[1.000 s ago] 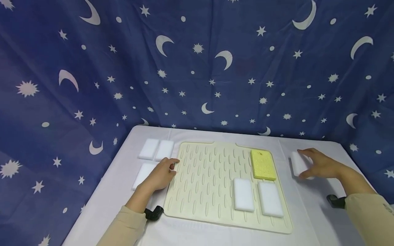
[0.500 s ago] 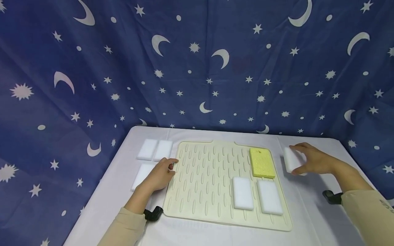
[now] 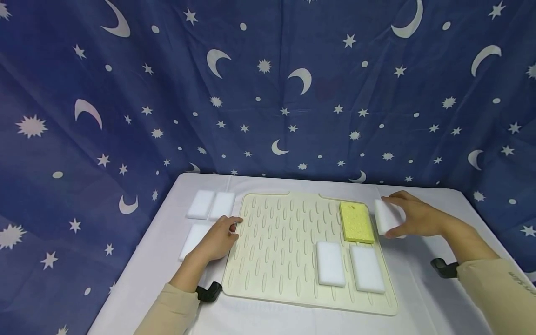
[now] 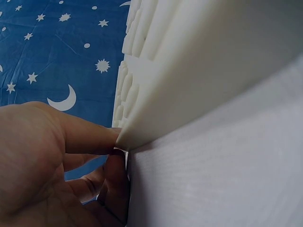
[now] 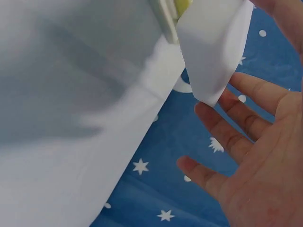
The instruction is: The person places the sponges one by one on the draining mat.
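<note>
Right hand [image 3: 420,221] has brought its gripped white sponge [image 3: 386,217] closer to the ridged mat [image 3: 284,288]; left hand [image 3: 214,241], fingers loose, touches its edge. Three sponges [image 3: 331,264] lie on it, four off.

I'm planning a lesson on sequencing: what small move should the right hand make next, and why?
Probably carry the white block left and lower it beside the yellow block: the right hand grips it near the mat's right edge, two more white blocks lie on the mat, and bare mat shows left of the yellow block.
</note>
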`<state>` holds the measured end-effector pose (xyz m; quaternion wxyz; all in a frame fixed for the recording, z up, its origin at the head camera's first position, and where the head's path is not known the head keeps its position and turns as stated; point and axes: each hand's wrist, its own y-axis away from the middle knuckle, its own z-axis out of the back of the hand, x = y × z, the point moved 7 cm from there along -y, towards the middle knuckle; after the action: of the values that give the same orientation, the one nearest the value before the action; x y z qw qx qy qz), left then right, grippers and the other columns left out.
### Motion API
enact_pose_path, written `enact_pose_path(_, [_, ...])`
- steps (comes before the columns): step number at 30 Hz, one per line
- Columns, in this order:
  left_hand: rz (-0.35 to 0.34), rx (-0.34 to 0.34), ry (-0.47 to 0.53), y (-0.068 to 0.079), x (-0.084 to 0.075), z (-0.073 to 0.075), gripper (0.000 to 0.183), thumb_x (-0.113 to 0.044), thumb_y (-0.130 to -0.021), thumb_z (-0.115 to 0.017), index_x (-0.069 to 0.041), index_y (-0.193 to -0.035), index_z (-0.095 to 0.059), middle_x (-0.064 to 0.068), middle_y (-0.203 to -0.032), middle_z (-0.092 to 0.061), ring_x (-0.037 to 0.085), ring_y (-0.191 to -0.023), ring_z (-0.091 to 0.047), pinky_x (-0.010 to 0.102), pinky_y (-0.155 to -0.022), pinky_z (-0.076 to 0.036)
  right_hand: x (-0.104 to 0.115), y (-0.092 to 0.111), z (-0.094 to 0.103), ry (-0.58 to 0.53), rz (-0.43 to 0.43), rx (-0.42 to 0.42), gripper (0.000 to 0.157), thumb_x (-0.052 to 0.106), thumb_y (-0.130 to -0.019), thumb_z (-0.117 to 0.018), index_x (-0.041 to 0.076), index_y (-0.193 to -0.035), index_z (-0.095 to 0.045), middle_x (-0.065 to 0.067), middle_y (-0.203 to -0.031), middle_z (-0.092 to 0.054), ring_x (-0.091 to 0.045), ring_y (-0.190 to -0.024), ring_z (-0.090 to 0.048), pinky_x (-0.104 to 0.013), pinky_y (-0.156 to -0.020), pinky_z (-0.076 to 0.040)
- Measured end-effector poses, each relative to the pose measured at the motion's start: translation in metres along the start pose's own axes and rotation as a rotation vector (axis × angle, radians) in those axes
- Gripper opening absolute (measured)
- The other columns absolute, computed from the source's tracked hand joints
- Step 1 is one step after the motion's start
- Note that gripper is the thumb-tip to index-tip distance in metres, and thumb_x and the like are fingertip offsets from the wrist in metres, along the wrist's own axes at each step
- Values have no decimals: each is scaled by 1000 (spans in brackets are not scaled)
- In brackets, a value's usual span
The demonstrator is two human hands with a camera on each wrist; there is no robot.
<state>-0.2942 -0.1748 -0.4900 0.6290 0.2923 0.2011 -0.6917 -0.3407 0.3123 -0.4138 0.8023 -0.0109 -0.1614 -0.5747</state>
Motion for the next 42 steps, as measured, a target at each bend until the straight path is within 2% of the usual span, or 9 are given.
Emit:
enact_pose_path(8, [-4, 1, 10, -1, 0, -1, 44, -5, -99, -62, -6, -143, -59, 7, -100, -50, 18, -87, -51, 32, -75, -42, 17, -3, 1, 22, 35, -10, 116, 61, -66, -91, 0, -153, -45, -27, -149, -42, -48, -130, -50, -70, -104, -43])
enact_pose_path(16, [-3, -1, 11, -1, 1, -1, 44, -5, -99, -61, -6, -143, -59, 6, -99, -50, 18, -85, -51, 32, -74, -41, 29, -9, -1, 30, 36, -12, 118, 68, -66, -88, 3, -154, -46, -25, -151, -43, -47, -131, -51, -70, -104, -43])
enact_pose_path(30, [8, -6, 10, 0, 1, -1, 45, -6, -99, -62, -6, -144, -58, 5, -100, -51, 18, -87, -52, 31, -74, -43, 49, -21, -3, 32, 67, -17, 111, 64, -68, -88, 5, -153, -48, -20, -147, -49, -41, -128, -54, -65, -104, -46])
enact_pose_path(42, [-1, -9, 15, -1, 1, -1, 44, -6, -99, -62, -6, -143, -59, 5, -99, -50, 17, -86, -52, 31, -73, -43, 64, -30, -7, 26, 92, -10, 111, 68, -67, -87, 7, -153, -49, -20, -148, -48, -41, -129, -53, -65, -106, -45])
